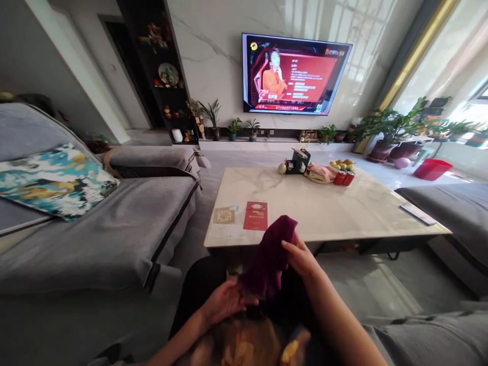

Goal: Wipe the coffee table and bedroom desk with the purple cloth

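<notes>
A dark purple cloth (pixel 269 259) hangs folded above my lap, in front of the table's near edge. Its upper right edge is pinched between the thumb and fingers of my right hand (pixel 301 255). Lower down, my left hand (pixel 227 301) is turned partly palm up, its curled fingers at the cloth's lower left edge. That edge meets the fingertips, and some of the grip is blurred. What kind of cloth piece it is, I cannot tell. Beneath my hands lies a blurred brown and yellow patterned thing (pixel 247 340), close to my body.
Before me stands a pale marble table (pixel 305 213). On it are a red booklet (pixel 255 216), a QR code card (pixel 224 216), red cans (pixel 343 177), a fruit plate (pixel 342 165) and a phone (pixel 418 214). A grey sofa (pixel 160 213) stands left; a television (pixel 296 73) hangs ahead.
</notes>
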